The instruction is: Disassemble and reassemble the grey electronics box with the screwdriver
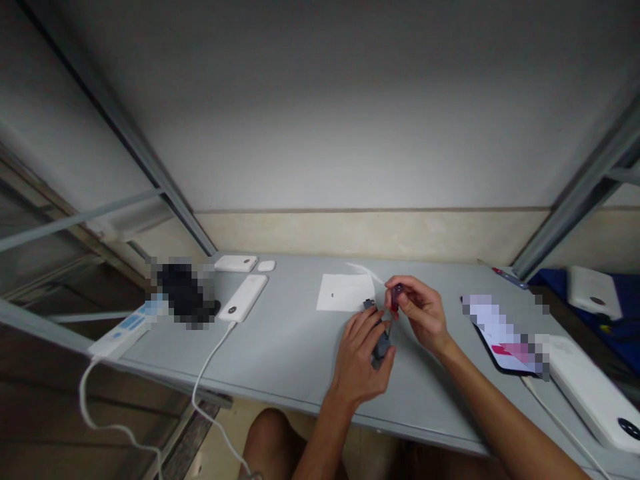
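My left hand [361, 357] rests on the grey table [290, 340] with its fingers closed round a small dark grey device [381, 345]. A little above and to the right, my right hand [423, 312] pinches a small screwdriver with a reddish-purple handle [396, 297], its tip pointing down at the device. Just behind both hands lies a white sheet of paper [344, 291] with a tiny dark speck on it.
White power banks [244, 297] [235, 263] and a small white case [267, 265] lie at the back left, one with a white cable [210, 373] hanging off the front edge. A phone [505, 337] and another white power bank [587, 393] sit at the right. Metal shelf posts flank the table.
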{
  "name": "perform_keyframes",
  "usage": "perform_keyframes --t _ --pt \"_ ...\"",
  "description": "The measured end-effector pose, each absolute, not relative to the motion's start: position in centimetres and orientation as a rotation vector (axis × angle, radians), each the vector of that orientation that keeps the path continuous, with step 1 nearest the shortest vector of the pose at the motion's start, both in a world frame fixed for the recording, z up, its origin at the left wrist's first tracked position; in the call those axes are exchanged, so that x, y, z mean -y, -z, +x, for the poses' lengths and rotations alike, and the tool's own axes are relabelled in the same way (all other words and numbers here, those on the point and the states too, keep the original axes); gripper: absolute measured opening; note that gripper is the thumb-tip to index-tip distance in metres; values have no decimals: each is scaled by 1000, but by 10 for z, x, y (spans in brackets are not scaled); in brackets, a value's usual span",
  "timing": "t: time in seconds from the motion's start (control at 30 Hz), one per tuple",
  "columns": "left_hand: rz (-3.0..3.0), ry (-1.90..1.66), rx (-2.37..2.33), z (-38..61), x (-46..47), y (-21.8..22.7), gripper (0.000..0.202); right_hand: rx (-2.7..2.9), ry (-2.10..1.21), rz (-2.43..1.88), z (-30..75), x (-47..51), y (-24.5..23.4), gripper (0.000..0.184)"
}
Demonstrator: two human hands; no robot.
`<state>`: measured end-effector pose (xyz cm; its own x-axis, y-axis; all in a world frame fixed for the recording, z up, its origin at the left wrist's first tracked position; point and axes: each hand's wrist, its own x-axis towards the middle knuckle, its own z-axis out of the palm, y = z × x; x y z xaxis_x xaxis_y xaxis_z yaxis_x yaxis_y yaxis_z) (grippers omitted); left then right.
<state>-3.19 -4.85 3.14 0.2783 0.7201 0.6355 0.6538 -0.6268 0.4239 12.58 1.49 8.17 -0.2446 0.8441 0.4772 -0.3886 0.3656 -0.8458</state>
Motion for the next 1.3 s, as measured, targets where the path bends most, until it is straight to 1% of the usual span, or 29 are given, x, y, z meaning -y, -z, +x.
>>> perform_keyframes --t 0.2,0.4,0.57,1.07,1.3 --pt "2441 -1307 -1312 -32 47 -30 42 1373 -1232 -479 125 -14 -81 27" --pt "2466 -1325 -1303 -32 48 -26 37 1378 -1225 -445 124 -14 -78 23" --pt "2481 -1288 -1318 -32 48 -27 40 1375 -1225 -454 123 -14 -77 22" --pt "2507 -1361 -1318 -31 47 -26 36 1360 -1224 -447 123 -14 -78 22" --pt "2505 -1352 -1317 -32 46 -24 39 1432 -1153 -499 124 -11 -85 20"
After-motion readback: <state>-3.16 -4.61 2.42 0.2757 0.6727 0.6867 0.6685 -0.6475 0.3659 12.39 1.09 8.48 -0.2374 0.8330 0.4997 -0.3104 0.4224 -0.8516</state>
